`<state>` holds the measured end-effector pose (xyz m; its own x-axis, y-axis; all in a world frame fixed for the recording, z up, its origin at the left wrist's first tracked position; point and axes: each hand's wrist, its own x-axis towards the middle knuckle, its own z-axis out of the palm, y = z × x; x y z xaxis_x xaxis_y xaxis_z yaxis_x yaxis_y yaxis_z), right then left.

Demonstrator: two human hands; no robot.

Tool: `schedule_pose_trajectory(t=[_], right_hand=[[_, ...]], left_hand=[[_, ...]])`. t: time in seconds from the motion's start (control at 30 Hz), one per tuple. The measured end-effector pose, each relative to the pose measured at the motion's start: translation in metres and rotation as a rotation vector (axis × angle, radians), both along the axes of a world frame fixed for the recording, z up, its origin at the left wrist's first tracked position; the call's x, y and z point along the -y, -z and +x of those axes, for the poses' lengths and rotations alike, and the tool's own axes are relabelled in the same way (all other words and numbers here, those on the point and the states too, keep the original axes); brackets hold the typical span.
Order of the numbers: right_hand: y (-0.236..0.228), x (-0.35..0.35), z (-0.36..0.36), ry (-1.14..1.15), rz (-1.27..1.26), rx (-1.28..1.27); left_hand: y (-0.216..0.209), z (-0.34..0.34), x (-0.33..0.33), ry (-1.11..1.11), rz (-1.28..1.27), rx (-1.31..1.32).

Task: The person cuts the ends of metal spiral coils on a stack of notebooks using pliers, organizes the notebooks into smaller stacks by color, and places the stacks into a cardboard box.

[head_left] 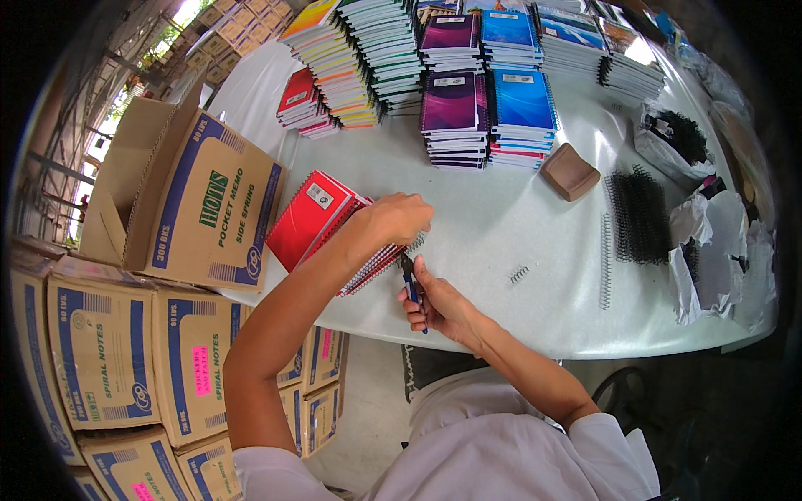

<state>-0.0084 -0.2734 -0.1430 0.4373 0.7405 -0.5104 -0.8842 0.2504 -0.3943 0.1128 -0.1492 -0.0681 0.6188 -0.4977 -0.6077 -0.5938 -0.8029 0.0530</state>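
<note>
A stack of red spiral notebooks (311, 219) lies slanted near the front edge of the table, left of centre. My left hand (394, 220) is closed over the upper right end of the notebooks, its fingers curled round what seems to be one notebook's bound edge. From beneath it sticks out the end of a dark wire coil (415, 244). Just below, my right hand (443, 306) grips a pair of small pliers (412, 288) with blue and black handles. The pliers' jaws point up at the coil end; whether they touch it I cannot tell.
Stacks of purple notebooks (454, 104) and blue notebooks (522, 100) stand at the back. A brown block (570, 172) sits right of them. Loose black coils (639, 217) and torn white wrapping (718, 250) lie at the right. An open carton (213, 196) stands at the left.
</note>
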Motion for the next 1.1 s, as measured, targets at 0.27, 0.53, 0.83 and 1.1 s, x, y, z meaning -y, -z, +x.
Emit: schedule_pose_trajectory(t=[0.27, 0.53, 0.83, 1.1], right_hand=[[-0.013, -0.004, 0.004, 0.076, -0.041, -0.040], [-0.004, -0.001, -0.004, 0.024, -0.022, -0.067], [-0.003, -0.001, 0.000, 0.060, -0.036, -0.134], [-0.004, -0.005, 0.004, 0.078, 0.033, -0.167]], left_hand=[[-0.002, -0.001, 0.001, -0.012, 0.010, 0.013], [0.013, 0.001, -0.009, 0.086, -0.103, 0.108], [-0.003, -0.003, 0.006, 0.032, -0.022, 0.014], [-0.009, -0.008, 0.008, -0.018, -0.021, 0.032]])
